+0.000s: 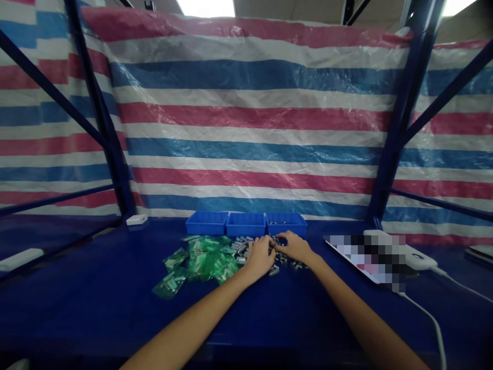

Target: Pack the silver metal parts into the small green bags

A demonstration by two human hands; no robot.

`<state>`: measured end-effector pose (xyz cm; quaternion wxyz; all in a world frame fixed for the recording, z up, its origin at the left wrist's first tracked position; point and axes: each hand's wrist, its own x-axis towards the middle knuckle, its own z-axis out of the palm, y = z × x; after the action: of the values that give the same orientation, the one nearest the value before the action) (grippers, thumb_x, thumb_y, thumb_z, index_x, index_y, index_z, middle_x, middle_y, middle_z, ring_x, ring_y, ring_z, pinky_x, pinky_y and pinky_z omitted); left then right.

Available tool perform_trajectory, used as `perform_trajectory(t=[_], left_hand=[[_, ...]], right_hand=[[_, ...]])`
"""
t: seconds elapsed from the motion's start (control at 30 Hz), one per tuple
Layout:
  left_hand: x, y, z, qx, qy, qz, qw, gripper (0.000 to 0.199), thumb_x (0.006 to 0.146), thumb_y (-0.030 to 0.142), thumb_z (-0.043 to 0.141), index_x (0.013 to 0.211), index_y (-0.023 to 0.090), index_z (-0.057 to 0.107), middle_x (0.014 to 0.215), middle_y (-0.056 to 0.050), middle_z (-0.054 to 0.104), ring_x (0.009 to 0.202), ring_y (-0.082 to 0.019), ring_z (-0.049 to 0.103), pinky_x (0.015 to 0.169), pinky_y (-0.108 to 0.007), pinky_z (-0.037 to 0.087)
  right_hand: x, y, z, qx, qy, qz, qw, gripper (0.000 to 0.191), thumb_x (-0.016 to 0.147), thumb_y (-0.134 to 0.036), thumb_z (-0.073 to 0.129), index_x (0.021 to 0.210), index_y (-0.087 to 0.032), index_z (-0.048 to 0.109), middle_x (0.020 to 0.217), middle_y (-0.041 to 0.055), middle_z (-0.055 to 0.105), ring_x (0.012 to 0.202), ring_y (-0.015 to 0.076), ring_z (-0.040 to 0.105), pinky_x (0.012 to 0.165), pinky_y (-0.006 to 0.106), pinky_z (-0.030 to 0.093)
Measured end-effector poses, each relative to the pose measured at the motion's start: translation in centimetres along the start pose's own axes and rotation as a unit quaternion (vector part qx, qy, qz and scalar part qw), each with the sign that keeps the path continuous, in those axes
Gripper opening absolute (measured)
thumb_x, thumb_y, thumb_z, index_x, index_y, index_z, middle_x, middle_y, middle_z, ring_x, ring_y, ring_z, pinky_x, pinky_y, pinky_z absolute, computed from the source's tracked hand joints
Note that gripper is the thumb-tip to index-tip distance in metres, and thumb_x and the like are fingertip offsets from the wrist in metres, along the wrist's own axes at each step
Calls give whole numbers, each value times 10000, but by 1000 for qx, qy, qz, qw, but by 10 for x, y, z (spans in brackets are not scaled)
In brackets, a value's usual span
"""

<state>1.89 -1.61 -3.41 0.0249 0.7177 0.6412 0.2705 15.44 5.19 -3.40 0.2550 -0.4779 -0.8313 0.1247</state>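
Small silvery metal cylinders [242, 247] lie in a loose pile on the blue table, with darker small metal parts [297, 264] at its right side. My left hand [260, 257] rests over the pile, its fingers curled down and closed. Close beside it, my right hand [296, 247] reaches in from the right, thumb and fingers bent together near my left fingertips. What either hand pinches is hidden or too small to make out. Left of the hands is a heap of green-tinted clear plastic bags [206, 259] with small pieces inside.
Three blue bins stand in a row behind the pile: left bin [207, 230], middle bin [245, 231] and right bin [287, 231], which holds a few small parts. At right lie a blurred-out flat device [346, 255] and a white cabled box [418, 259]. Dark blue posts [389, 154] frame the table.
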Motion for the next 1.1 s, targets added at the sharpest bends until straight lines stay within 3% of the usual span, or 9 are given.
perform_trajectory(t=[0.17,0.37,0.57,0.83,0.97,1.1], left_hand=[[0,1,-2,3,-12,-1,1000,187,806,201,419,945,193,544,908,-57,623,956,-236,505,818,-371,328],[1,0,1,0,8,7,1000,168,800,214,429,917,201,548,858,-45,632,931,-235,522,804,-370,325],[4,-4,4,-53,44,-15,998,167,802,228,435,932,203,536,815,-25,632,878,-211,553,797,-361,321],[7,-4,4,-130,69,-50,988,142,785,224,465,917,204,514,742,2,602,783,-176,564,767,-312,340],[11,-6,5,-202,101,-80,971,87,820,272,433,855,206,478,701,17,550,712,-155,537,697,-271,349],[14,-5,2,-272,150,-112,944,195,860,362,383,744,211,429,650,33,478,661,-140,490,648,-250,332]], right_hand=[[2,-1,1,29,-3,17,999,270,740,-442,587,914,-259,684,939,42,690,895,218,623,725,284,432],[3,-2,4,3,-12,17,1000,249,781,-413,545,924,-249,665,965,45,675,909,200,612,725,267,411],[1,-7,3,-28,-15,25,999,229,776,-335,538,949,-236,649,980,52,635,920,188,593,719,257,396],[-1,-8,3,13,24,19,999,169,768,-322,548,846,-233,669,918,39,647,872,188,595,707,274,397],[5,-9,4,127,99,7,987,185,759,-335,552,821,-217,680,890,44,658,812,177,595,721,282,414],[11,-19,0,366,104,53,923,245,716,-379,578,800,-175,686,785,34,675,726,154,591,683,262,434]])
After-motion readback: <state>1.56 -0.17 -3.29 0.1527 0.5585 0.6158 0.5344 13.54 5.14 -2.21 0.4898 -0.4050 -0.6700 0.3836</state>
